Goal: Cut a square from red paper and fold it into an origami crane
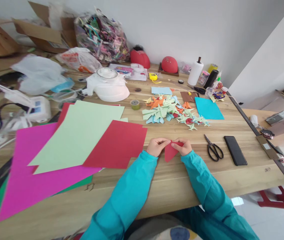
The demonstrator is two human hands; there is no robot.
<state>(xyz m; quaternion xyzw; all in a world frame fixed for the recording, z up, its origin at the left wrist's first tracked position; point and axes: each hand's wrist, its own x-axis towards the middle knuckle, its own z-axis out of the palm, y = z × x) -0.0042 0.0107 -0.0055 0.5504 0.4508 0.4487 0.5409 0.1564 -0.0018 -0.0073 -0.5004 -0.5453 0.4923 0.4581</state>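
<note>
A small folded piece of red paper (170,154) is pinched between my two hands, just above the table. My left hand (156,146) grips its upper left edge with thumb and fingertips. On the other side, my right hand (184,146) holds the upper right part, its thumb pressed on the paper. The fingers behind the paper are partly hidden. Left of my hands lie red sheets (116,143), overlapping a pale green sheet (79,133) and a magenta sheet (31,180). Beyond my hands is a pile of folded paper shapes (160,111) in green, orange, blue and red.
Black-handled scissors (215,151) and a phone (235,150) lie to the right. A blue sheet (209,108) is behind them. A tape roll (134,104) stands near the pile. Plastic bags (40,73), a power strip (38,108) and cardboard boxes (41,33) crowd the left.
</note>
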